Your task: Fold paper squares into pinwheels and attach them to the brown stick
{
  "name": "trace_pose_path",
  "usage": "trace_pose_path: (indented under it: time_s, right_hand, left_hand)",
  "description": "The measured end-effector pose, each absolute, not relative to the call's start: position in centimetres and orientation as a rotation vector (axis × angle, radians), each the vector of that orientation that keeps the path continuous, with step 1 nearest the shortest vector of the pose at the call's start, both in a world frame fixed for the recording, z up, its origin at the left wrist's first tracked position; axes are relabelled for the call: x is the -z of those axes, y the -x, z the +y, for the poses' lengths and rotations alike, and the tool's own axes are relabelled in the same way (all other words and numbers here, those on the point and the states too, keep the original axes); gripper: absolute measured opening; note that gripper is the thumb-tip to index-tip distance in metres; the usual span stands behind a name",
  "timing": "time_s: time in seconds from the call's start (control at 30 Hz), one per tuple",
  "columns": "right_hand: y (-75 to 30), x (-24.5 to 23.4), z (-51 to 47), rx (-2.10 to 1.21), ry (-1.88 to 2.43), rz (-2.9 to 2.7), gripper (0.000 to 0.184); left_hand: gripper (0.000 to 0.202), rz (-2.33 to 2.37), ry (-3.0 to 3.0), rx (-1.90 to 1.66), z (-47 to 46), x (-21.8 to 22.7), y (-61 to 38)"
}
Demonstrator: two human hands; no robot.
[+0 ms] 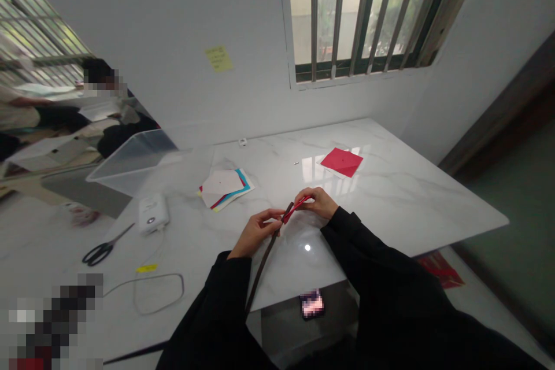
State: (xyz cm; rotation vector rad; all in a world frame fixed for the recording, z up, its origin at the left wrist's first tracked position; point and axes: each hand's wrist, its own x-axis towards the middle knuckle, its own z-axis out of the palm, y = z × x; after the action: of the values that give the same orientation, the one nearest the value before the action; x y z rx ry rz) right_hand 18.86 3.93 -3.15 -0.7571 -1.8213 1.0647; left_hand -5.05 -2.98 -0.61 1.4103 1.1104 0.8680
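In the head view my left hand (259,232) pinches a long dark brown strip (262,266) near its upper end. The strip's lower part hangs down past the table's front edge. My right hand (319,202) grips a thin red strip (298,204), which looks bent into a narrow loop. The red strip's lower end meets the brown one at my left fingertips. Whether the two are joined there I cannot tell. Both hands are held over the front part of the white marbled table (368,208).
Stacked coloured sheets (223,188) lie behind my left hand, and red paper (342,162) lies at the back right. To the left are black-handled scissors (100,251), a white power strip (152,213) with a cable, and a clear plastic bin (130,159). People sit beyond.
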Motion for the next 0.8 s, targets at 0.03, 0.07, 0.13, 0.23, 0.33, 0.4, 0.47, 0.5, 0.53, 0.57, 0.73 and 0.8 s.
trace_pose_path:
  time_s: [0.03,0.07,0.13,0.23,0.33,0.4,0.47,0.5,0.53,0.57,0.73,0.8]
  right_hand:
    - [-18.9,3.2,3.9,-1.064,0.762,-1.820,0.022]
    - [-18.9,3.2,3.9,-1.066,0.769,-1.817,0.022]
    - [-18.8,3.3,4.0,-1.075,0.780,-1.807,0.022]
    - [-18.7,3.6,4.0,-1.137,0.789,-1.772,0.023]
    - [-18.6,3.8,4.0,-1.262,0.771,-1.694,0.029]
    - [-18.5,3.8,4.0,-1.356,0.730,-1.653,0.033]
    - [-18.3,3.8,3.9,-1.438,0.683,-1.624,0.035]
    - [-18.2,3.8,3.8,-1.468,0.665,-1.606,0.035]
    - [-18.1,3.8,3.7,-1.489,0.652,-1.585,0.036]
    - [-18.1,3.8,3.7,-1.504,0.641,-1.561,0.036]
    - [-17.8,3.9,3.9,-1.581,0.650,-1.414,0.044]
    - [-18.0,4.0,4.1,-1.612,0.656,-1.371,0.047]
  left_hand:
    - [0.043,1.106,-1.413,-0.869,-3.0,0.6,5.1]
    - [0.042,1.103,-1.416,-0.868,-3.0,0.6,5.1]
    - [0.041,1.107,-1.419,-0.862,-3.0,0.5,5.1]
    - [0.038,1.105,-1.415,-0.844,-3.0,0.5,5.1]
    - [0.033,1.086,-1.411,-0.835,-3.0,0.6,5.1]
    - [0.031,1.075,-1.405,-0.843,-3.0,0.8,5.1]
    - [0.030,1.067,-1.399,-0.846,-2.9,1.0,5.2]
    - [0.030,1.063,-1.397,-0.843,-2.9,1.0,5.3]
    - [0.030,1.060,-1.397,-0.838,-2.8,1.1,5.3]
    - [0.031,1.057,-1.398,-0.832,-2.8,1.1,5.3]
    - [0.037,1.056,-1.390,-0.849,-2.6,1.5,5.4]
    - [0.040,1.078,-1.371,-0.864,-2.5,1.8,5.5]
